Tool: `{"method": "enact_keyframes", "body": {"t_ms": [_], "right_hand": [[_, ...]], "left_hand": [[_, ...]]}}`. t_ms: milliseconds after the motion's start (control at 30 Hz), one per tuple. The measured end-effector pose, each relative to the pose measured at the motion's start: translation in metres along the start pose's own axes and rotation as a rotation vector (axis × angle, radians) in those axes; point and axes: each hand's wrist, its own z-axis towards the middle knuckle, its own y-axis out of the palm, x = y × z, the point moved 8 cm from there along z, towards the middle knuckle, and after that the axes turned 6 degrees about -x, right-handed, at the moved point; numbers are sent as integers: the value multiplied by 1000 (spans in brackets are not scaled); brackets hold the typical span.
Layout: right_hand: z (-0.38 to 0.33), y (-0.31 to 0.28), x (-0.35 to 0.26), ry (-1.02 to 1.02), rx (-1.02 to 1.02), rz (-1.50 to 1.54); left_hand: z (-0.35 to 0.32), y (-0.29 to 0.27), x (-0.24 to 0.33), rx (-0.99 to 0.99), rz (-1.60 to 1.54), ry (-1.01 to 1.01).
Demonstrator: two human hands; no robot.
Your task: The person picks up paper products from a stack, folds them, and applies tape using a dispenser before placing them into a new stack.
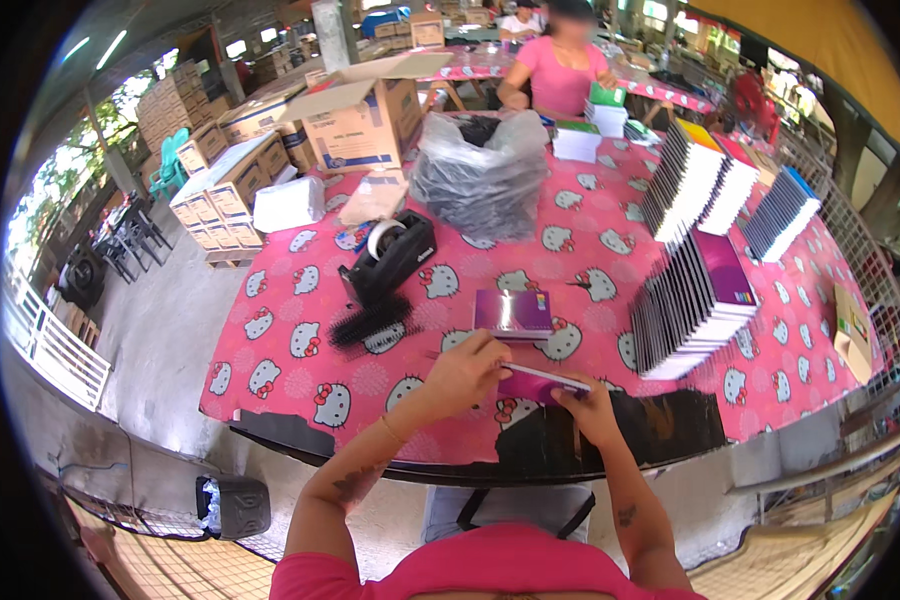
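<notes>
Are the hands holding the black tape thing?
No, the left hand and right hand hold a purple notebook; the tape dispenser stands on the pink tablecloth.

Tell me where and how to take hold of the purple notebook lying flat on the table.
Probably best near its right end, coming from the right: pinch across it, thumb on the near long edge, fingers on the far one. The purple notebook lies flat on the table, so its underside is hard to reach; the left hand crowds its near left corner.
</notes>
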Motion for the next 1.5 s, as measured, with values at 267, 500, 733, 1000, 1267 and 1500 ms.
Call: {"method": "enact_keyframes", "body": {"t_ms": [267, 500, 733, 1000, 1267, 1500], "right_hand": [[-10, -1, -26, -5, 190, 115], [-10, 1, -27, 38, 121, 135], [-13, -7, -27, 10, 62, 64], [-14, 0, -32, 12, 41, 94], [-17, 6, -44, 30, 210, 279], [-19, 10, -52, 44, 179, 268]], "left_hand": [[-26, 29, 46, 175, 630, -6], [10, -16, 34, 142, 194, 199], [16, -31, 49, 50, -6, 285], [18, -21, 29, -98, -81, 186], [-24, 28, 63, 72, 623, 18], [-22, 19, 72, 146, 669, 45]]}}
